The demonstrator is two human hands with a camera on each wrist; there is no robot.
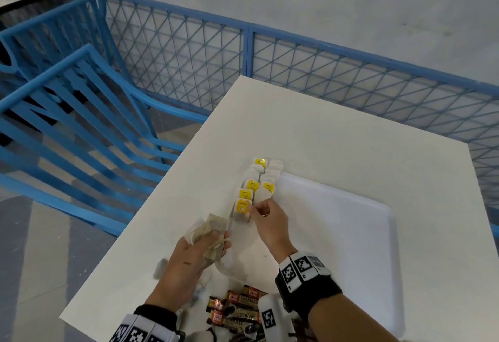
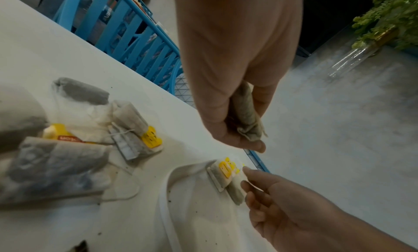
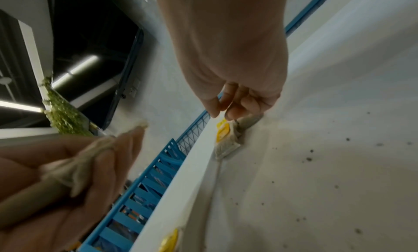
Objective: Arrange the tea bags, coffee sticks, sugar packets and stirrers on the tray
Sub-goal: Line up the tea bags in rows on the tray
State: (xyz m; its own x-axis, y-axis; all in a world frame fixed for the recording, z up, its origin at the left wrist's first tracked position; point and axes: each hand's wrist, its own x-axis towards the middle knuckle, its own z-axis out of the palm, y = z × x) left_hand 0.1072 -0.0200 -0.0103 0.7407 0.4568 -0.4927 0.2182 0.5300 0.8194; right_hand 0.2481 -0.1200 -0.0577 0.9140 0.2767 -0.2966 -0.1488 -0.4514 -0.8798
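Right hand (image 1: 270, 218) pinches the row's (image 1: 258, 185) nearest bag, row running straight away; left hand (image 1: 201, 244) grips spare bags (image 1: 209, 229) alongside

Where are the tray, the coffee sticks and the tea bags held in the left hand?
tray (image 1: 351, 233), head view: bare white floor of the tray.
coffee sticks (image 1: 237, 306), head view: middle of the dark pile at the table's near edge.
tea bags in the left hand (image 1: 209, 233), head view: the bunched paper pouches.

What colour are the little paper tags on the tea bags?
Yellow. The tags on the tea bags show best in the head view.
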